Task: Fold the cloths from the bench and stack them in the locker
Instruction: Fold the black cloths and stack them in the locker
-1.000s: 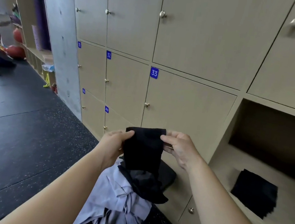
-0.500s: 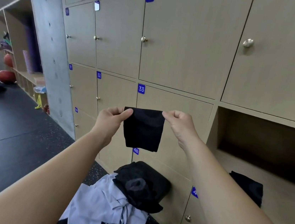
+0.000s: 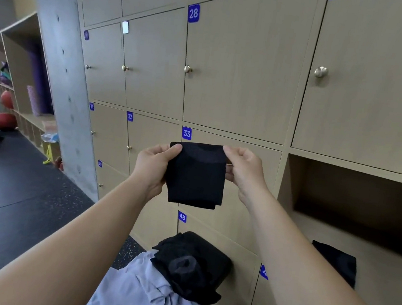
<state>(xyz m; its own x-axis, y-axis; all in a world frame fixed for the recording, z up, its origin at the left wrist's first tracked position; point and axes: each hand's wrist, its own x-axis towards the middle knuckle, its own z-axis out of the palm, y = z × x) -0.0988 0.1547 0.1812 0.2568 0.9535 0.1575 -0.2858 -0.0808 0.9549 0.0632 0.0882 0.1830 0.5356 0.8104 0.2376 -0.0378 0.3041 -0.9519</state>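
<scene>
Pinching folded black cloth [image 3: 196,174] by top corners, left hand [image 3: 151,165], right hand [image 3: 243,171]; a loosened pinch could unfold it.

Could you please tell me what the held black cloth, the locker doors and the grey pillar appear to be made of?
The black cloth looks like soft matte fabric, perhaps knit: it hangs limp and folded. The locker doors look like pale matte wood-grain laminate or veneer, faintly streaked. The pillar seems bare concrete: mottled grey with small holes.
</scene>
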